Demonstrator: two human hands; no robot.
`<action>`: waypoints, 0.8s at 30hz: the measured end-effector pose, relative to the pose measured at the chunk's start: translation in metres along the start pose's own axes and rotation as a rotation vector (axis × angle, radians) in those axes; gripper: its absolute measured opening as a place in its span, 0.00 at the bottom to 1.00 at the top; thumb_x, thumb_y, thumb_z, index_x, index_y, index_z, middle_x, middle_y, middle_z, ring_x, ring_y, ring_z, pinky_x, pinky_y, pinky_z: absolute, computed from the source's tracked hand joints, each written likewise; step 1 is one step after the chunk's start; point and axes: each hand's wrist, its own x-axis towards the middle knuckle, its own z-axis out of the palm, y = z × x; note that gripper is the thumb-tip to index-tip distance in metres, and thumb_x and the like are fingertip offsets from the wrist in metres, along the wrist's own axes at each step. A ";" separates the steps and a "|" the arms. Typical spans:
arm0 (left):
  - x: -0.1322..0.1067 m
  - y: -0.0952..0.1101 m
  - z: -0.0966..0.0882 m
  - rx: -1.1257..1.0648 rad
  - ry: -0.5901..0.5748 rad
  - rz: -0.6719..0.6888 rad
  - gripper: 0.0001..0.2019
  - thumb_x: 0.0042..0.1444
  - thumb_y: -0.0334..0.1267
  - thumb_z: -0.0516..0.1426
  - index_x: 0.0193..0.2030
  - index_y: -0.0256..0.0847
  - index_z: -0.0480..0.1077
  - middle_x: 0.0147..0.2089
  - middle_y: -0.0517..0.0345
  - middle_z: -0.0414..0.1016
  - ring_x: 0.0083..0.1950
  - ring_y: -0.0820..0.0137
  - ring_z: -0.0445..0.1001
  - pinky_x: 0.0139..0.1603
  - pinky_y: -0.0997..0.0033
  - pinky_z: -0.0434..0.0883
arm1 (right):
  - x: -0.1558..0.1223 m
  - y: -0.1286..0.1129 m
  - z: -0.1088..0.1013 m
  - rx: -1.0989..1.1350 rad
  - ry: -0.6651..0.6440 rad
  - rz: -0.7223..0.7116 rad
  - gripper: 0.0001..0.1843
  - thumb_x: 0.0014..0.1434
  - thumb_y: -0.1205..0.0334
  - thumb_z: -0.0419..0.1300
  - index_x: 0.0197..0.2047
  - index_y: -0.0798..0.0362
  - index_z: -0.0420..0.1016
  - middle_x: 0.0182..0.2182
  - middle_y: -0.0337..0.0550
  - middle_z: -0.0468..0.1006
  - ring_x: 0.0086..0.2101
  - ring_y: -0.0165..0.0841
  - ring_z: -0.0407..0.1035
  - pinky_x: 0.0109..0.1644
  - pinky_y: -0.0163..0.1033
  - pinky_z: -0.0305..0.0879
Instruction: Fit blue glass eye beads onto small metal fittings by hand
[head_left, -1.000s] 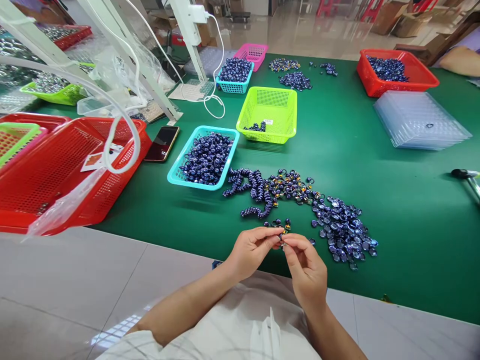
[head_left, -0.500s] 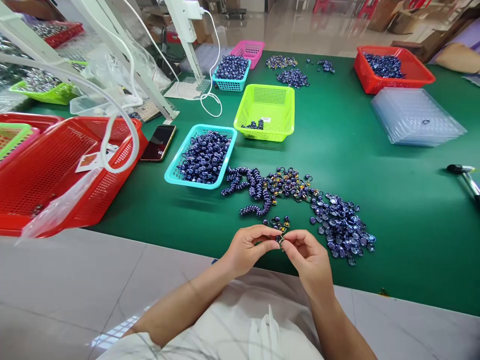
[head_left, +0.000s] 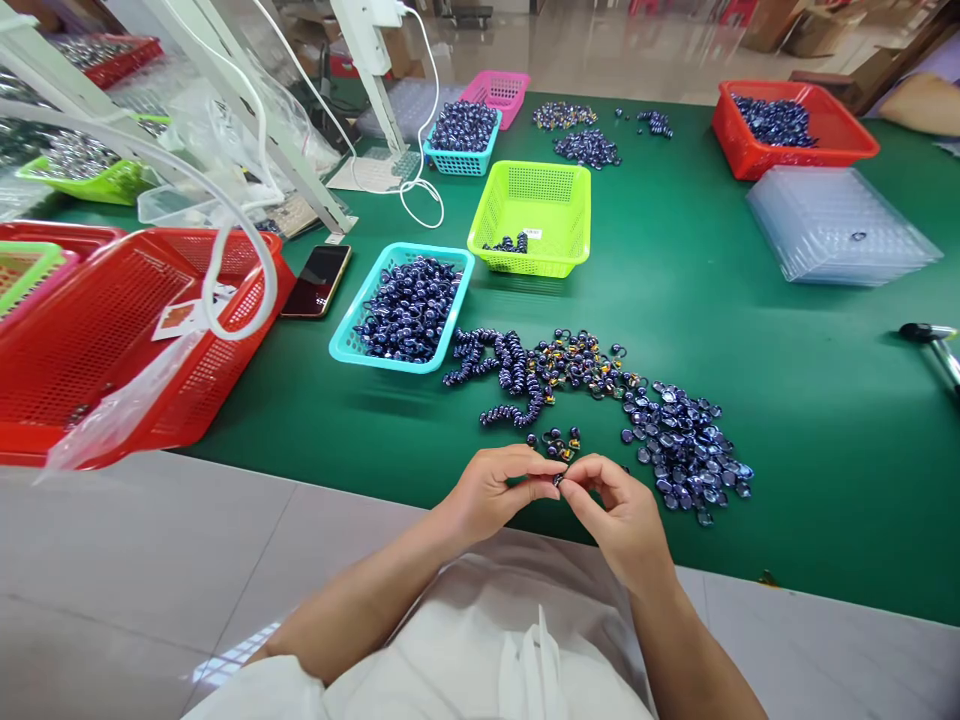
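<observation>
My left hand and my right hand meet at the near edge of the green table. Their thumbs and fingertips pinch a small dark ring between them, mostly covered by the fingers. Just beyond the fingertips lies a small cluster of dark rings with yellow bits. Farther back is a larger heap of similar rings, with snaking rows of stacked dark rings to its left. Right of my right hand spreads a pile of flat, shiny dark-blue oval pieces.
A blue basket full of dark pieces and a lime green basket stand beyond my hands. Left are a phone and a large red basket. Right are clear trays, a red bin and a black-ended tool. Another person's arm shows far right.
Both hands stay together, still pinching the small ring, which has turned slightly and shows less between the fingertips. The whole view has shifted a little; the piles look the same.
</observation>
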 end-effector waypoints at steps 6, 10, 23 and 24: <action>-0.005 -0.004 0.005 0.026 0.025 0.105 0.11 0.61 0.37 0.61 0.50 0.43 0.80 0.32 0.54 0.80 0.33 0.71 0.75 0.37 0.72 0.73 | 0.004 0.005 -0.001 0.063 -0.052 0.080 0.10 0.61 0.53 0.62 0.34 0.51 0.71 0.28 0.39 0.74 0.29 0.31 0.69 0.32 0.35 0.67; -0.007 0.001 0.007 0.023 0.047 0.008 0.11 0.60 0.38 0.61 0.48 0.41 0.81 0.33 0.52 0.80 0.34 0.69 0.76 0.38 0.70 0.74 | 0.009 0.008 0.000 0.103 -0.058 0.087 0.13 0.60 0.51 0.63 0.33 0.51 0.69 0.26 0.37 0.72 0.27 0.30 0.67 0.30 0.34 0.67; -0.002 0.016 0.012 -0.389 0.207 -0.513 0.12 0.49 0.39 0.66 0.40 0.35 0.81 0.33 0.53 0.83 0.32 0.69 0.79 0.38 0.70 0.79 | 0.001 0.012 0.004 0.189 -0.022 0.032 0.10 0.60 0.53 0.64 0.41 0.49 0.77 0.34 0.41 0.80 0.34 0.33 0.75 0.39 0.37 0.73; -0.001 0.016 0.013 -0.381 0.208 -0.507 0.12 0.49 0.38 0.66 0.39 0.35 0.81 0.33 0.53 0.82 0.31 0.70 0.78 0.36 0.71 0.78 | 0.000 0.014 0.005 0.160 0.003 0.005 0.09 0.61 0.54 0.64 0.41 0.49 0.77 0.34 0.41 0.80 0.35 0.33 0.75 0.39 0.37 0.72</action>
